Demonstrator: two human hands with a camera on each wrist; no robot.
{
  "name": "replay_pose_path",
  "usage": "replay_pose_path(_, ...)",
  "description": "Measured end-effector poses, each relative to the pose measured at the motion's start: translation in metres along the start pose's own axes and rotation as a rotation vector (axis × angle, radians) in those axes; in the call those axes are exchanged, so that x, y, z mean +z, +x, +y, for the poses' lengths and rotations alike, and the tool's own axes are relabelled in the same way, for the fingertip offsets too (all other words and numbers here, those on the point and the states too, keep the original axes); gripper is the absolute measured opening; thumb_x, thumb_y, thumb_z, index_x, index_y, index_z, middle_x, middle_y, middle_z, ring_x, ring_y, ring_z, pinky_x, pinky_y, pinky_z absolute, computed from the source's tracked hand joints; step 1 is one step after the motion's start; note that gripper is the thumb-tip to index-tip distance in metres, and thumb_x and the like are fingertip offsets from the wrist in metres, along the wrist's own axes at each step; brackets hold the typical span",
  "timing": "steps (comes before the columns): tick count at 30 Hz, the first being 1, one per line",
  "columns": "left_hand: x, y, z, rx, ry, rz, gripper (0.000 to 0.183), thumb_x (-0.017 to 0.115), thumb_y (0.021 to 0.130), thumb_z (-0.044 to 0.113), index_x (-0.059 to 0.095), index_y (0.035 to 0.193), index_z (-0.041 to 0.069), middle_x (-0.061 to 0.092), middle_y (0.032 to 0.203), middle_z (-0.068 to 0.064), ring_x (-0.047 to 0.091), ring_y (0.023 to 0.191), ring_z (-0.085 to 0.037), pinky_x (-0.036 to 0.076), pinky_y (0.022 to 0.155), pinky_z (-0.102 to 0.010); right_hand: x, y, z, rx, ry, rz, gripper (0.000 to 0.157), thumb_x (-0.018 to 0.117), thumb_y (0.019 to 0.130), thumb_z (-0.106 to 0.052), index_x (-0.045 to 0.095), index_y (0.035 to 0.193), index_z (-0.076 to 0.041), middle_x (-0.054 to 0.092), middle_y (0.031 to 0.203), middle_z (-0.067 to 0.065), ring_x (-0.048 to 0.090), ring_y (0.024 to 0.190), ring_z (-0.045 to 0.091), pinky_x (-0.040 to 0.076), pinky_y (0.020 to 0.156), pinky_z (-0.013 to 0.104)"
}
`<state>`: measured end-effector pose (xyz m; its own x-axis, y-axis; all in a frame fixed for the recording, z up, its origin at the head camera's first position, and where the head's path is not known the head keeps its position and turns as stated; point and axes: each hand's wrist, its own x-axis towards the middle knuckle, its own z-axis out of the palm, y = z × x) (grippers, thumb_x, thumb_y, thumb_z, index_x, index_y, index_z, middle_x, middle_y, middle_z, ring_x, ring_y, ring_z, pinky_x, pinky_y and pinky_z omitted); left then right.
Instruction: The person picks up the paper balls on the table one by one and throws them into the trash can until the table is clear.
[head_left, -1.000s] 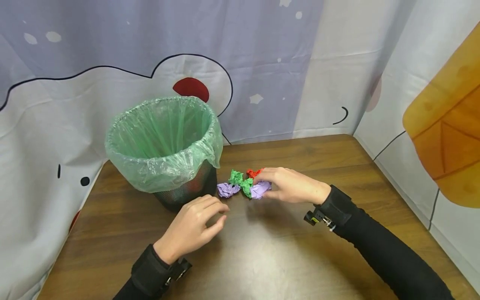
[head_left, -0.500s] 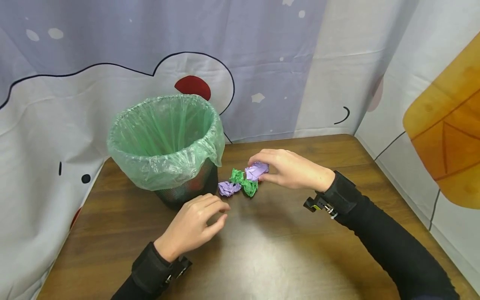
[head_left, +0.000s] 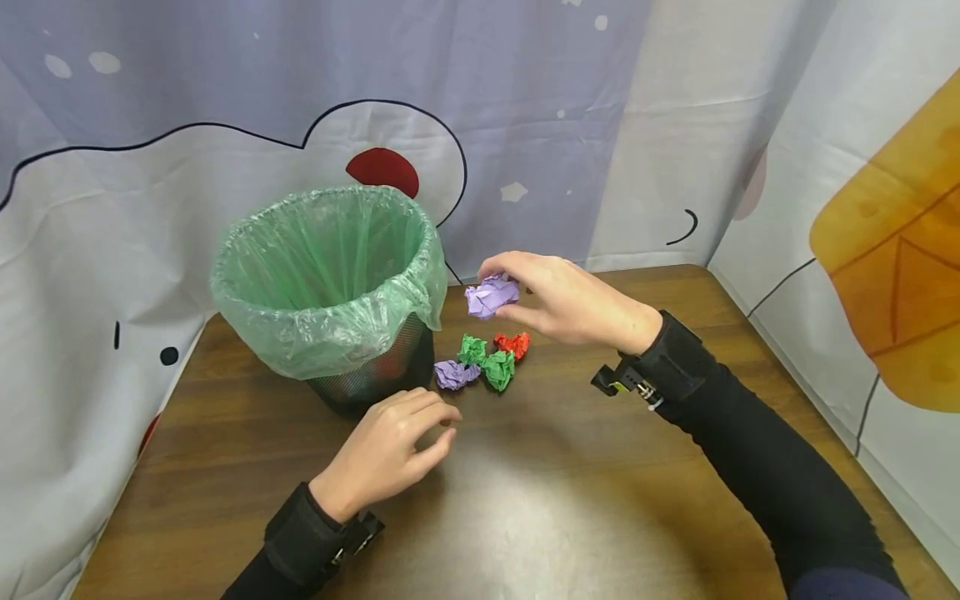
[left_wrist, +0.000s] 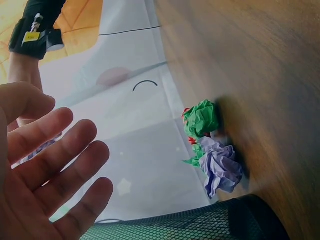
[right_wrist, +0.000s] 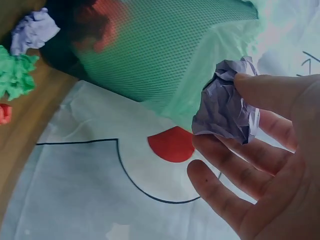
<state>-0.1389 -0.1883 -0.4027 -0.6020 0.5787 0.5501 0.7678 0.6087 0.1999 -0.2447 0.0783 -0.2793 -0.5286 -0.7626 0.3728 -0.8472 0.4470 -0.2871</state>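
**Fingers pinching a purple wad above the table**

My right fingers (right_wrist: 260, 95) pinch a purple wad (head_left: 492, 296) of crumpled paper, thumb on one side and fingertips on the other, a light grip that suits something so soft and light. My right hand (head_left: 564, 300) holds it in the air at the centre of the head view, just right of the bin (head_left: 330, 292) and about level with its rim. From the right wrist view the wad (right_wrist: 225, 102) sits in front of the bin's green liner, beside the rim and not over the opening.

My left hand (head_left: 390, 454) rests low on the table (head_left: 562, 500), lower centre of the frame, fingers loosely spread and holding nothing. It lies just in front of the bin's dark mesh base, near the loose paper.

Four more wads lie on the table right of the bin's foot, bunched close together: a second purple one (head_left: 455, 374), two green ones (head_left: 498, 370), and a red one (head_left: 513, 344) at the back. They sit between my two hands, so either can reach them.

A printed curtain (head_left: 525, 125) hangs behind the table.
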Motion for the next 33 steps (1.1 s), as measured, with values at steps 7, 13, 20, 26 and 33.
replay_pose_path(7, 0.003, -0.001, 0.002, 0.009, 0.001, -0.004, 0.01, 0.069, 0.089, 0.019, 0.072, 0.098, 0.016, 0.068, 0.09, 0.009, 0.06, 0.083, -0.006, 0.053, 0.075, -0.028, -0.015, 0.015, -0.005, -0.038, -0.02, 0.075, 0.041, 0.073, 0.092, -0.015, 0.057, 0.129, -0.007, 0.065, 0.12, 0.004, 0.061, 0.108, 0.013, 0.05, 0.099, 0.033)
replay_pose_path(13, 0.006, -0.001, 0.004, 0.014, -0.007, -0.013, 0.009, 0.069, 0.09, 0.019, 0.072, 0.098, 0.016, 0.068, 0.091, 0.009, 0.061, 0.084, -0.006, 0.053, 0.076, -0.028, -0.026, 0.031, -0.009, -0.096, -0.024, 0.122, 0.038, 0.071, 0.094, -0.014, 0.058, 0.128, -0.005, 0.065, 0.122, 0.005, 0.061, 0.111, 0.014, 0.048, 0.1, 0.031)
replay_pose_path(20, 0.009, -0.002, 0.005, 0.017, -0.005, -0.012, 0.009, 0.071, 0.088, 0.017, 0.072, 0.097, 0.016, 0.067, 0.09, 0.01, 0.061, 0.084, -0.006, 0.053, 0.074, -0.028, -0.033, 0.054, -0.014, -0.113, -0.048, 0.122, 0.039, 0.071, 0.094, -0.017, 0.06, 0.13, -0.006, 0.066, 0.122, 0.003, 0.06, 0.11, 0.012, 0.044, 0.102, 0.033)
replay_pose_path(26, 0.01, -0.002, 0.005, 0.014, -0.003, -0.011, 0.009, 0.072, 0.088, 0.017, 0.072, 0.097, 0.017, 0.068, 0.09, 0.01, 0.061, 0.083, -0.006, 0.053, 0.074, -0.028, -0.032, 0.072, -0.017, -0.167, -0.038, 0.131, 0.034, 0.067, 0.097, -0.016, 0.059, 0.129, -0.007, 0.061, 0.124, 0.001, 0.056, 0.112, 0.009, 0.045, 0.101, 0.029)
replay_pose_path(33, 0.01, -0.002, 0.006, 0.011, -0.006, -0.027, 0.008, 0.07, 0.09, 0.019, 0.072, 0.098, 0.017, 0.068, 0.091, 0.01, 0.061, 0.084, -0.006, 0.053, 0.075, -0.028, -0.025, 0.09, -0.019, -0.193, -0.033, 0.111, 0.032, 0.063, 0.099, -0.014, 0.059, 0.129, -0.006, 0.057, 0.132, 0.003, 0.052, 0.119, 0.011, 0.042, 0.105, 0.026)
